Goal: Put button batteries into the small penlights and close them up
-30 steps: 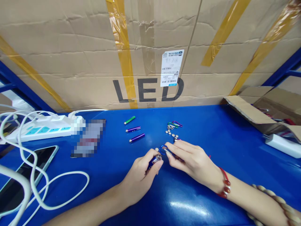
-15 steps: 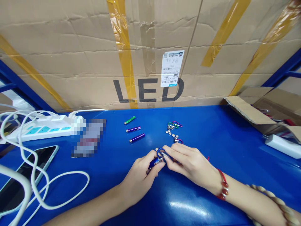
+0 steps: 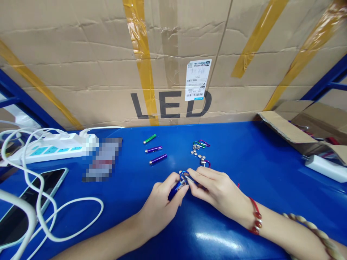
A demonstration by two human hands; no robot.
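Beyond the blue flashlight (image 3: 175,188) lie button cells (image 3: 199,154), carabiners (image 3: 200,143) and three more small flashlights (image 3: 155,148); nothing blocks it. It is slim and metallic. The left hand (image 3: 162,200) pinches it, the right hand (image 3: 214,186) grips its blue carabiner (image 3: 184,176).

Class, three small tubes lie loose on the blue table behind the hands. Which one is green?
The green tube is the farthest and shortest of the three, nearest the cardboard box. The two purple tubes lie closer to the hands.

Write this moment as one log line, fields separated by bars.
left hand: holds blue tube | right hand: holds blue clip at tube end
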